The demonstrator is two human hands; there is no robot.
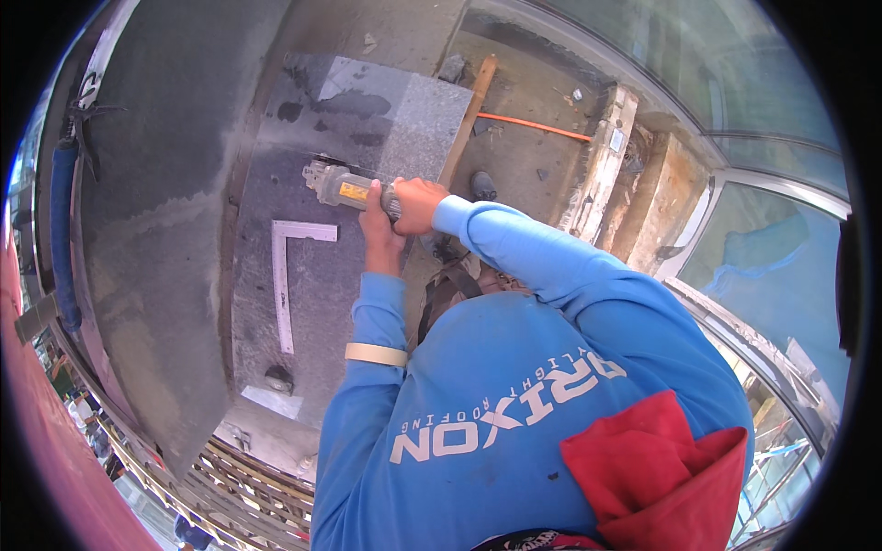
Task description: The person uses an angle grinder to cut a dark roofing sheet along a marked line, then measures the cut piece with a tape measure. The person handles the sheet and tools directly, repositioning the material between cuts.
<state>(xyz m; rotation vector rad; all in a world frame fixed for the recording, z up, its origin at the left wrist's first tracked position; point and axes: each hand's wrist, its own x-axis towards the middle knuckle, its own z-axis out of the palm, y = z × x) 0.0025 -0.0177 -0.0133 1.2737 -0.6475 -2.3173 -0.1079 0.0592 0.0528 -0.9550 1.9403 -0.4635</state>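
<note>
Both of my hands hold a grey angle grinder (353, 188) with a yellow label. My left hand (379, 228) is closed on its body from the near side, thumb along the casing. Wrapped round the rear end is my right hand (420, 204). The grinder's head points left, low over a dark grey stone slab (262, 197); whether its disc touches the slab I cannot tell. Damp-looking dark patches mark the slab beyond the tool. Left of my left forearm, a pale L-shaped square (281, 275) lies flat on the slab.
A wooden strip (471, 115) runs along the slab's right edge. Farther right are an orange rod (533, 126), a rough timber beam (602, 165) and glazed frames (781, 230). A concrete surface (156, 230) lies left, with a blue-wrapped pole (64, 230) beyond it.
</note>
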